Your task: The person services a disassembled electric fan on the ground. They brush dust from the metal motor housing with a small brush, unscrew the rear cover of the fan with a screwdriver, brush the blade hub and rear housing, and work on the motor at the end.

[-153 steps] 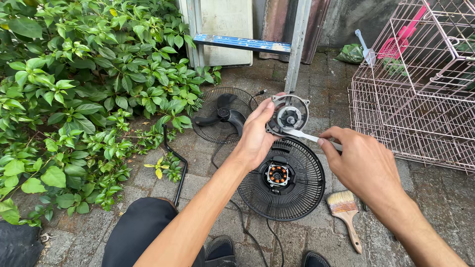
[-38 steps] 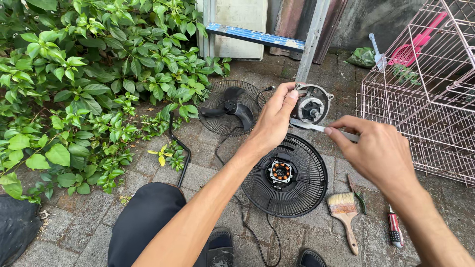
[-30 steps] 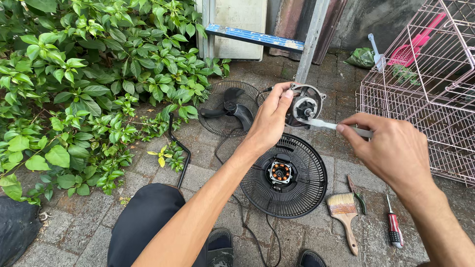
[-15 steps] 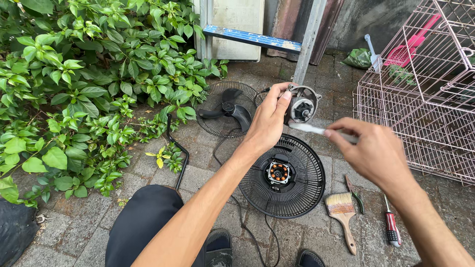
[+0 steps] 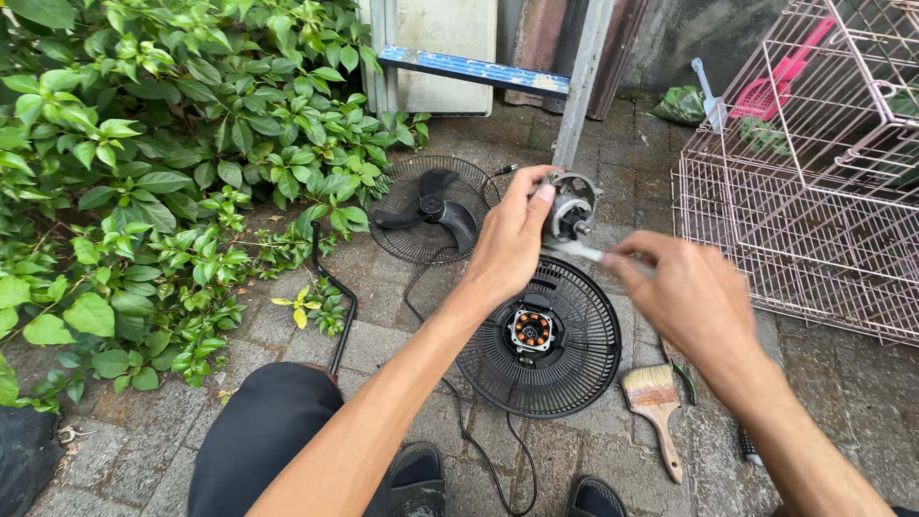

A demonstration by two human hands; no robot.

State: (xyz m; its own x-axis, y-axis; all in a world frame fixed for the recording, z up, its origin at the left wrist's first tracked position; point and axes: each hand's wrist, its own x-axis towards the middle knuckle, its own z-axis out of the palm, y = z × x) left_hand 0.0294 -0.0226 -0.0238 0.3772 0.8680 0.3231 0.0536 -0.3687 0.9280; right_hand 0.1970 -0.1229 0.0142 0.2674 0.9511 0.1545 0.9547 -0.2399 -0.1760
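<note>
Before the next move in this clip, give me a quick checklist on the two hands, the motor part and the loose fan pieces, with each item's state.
1. Left hand has the fan motor gripped and lifted off the ground: ok.
2. Right hand holds a thin pale tool with its tip at the motor: ok; exact contact point cannot tell.
3. Kind of tool: cannot tell, blurred.
4. Rear grille with its centre hub lies flat on the paving below the hands: ok.
5. Front grille with blade lies apart, beside the plants: ok.
6. Paintbrush lies near the right forearm: ok.
</note>
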